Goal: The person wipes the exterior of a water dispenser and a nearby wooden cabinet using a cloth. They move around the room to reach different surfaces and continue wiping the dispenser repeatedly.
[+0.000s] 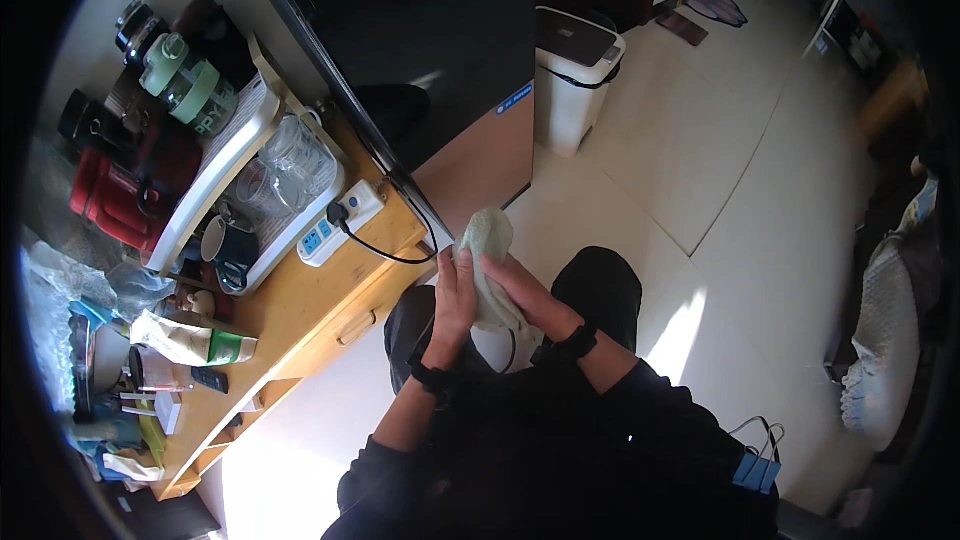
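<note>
Between my two hands, in front of my knees, is a pale green cloth [489, 240], folded or bunched. My left hand [456, 292] presses on its left side with the fingers pointing away from me. Against its right side lies my right hand [529, 292], fingers angled up and left. The lower end of the cloth hangs down between my wrists. Whether something is wrapped inside it, I cannot tell. Each wrist wears a black band.
Left stands a wooden cabinet [300, 315] with a power strip [341, 221], a two-tier rack [217, 157] of bottles and cups, and a remote control [210, 380]. A large black panel [420, 30] rises ahead. Beyond it is a white bin [570, 105]. White fabric [885, 345] lies right.
</note>
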`<action>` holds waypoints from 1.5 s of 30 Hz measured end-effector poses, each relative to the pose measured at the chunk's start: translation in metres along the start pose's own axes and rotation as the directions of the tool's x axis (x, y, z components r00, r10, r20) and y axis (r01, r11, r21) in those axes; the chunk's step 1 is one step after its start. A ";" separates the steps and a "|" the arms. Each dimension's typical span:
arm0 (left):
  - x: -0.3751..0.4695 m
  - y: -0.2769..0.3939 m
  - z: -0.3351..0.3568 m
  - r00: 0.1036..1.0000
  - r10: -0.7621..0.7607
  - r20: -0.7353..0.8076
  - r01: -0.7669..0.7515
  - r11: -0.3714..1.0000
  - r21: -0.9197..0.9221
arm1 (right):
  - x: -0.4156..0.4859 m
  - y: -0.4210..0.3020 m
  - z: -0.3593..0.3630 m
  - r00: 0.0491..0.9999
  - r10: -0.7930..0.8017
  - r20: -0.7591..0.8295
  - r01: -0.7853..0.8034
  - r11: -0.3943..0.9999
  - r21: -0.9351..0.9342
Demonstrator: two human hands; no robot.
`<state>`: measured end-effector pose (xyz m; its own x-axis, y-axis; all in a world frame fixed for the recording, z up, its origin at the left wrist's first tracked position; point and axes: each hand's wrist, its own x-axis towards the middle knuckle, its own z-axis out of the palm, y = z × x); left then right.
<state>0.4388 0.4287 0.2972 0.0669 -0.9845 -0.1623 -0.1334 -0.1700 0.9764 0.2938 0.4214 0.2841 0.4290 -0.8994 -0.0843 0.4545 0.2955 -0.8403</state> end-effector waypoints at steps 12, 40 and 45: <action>-0.027 0.017 -0.072 0.890 0.341 -0.304 -0.289 0.936 0.202 | 0.041 -0.091 -0.001 0.943 -0.288 -0.166 0.214 0.908 -0.360; -0.003 -0.013 -0.203 0.631 0.672 -0.387 0.072 0.446 0.892 | 0.164 0.074 -0.071 0.801 -0.277 0.530 0.382 -0.446 -0.810; -0.003 -0.014 -0.203 0.631 0.678 -0.376 0.068 0.435 0.898 | 0.126 0.104 -0.131 0.976 -0.175 0.128 0.115 -0.080 -0.990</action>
<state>0.6415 0.4426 0.3133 0.3240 -0.7203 0.6133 -0.9412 -0.1800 0.2858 0.2926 0.2971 0.1155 0.4389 -0.8886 0.1332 -0.7600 -0.4462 -0.4726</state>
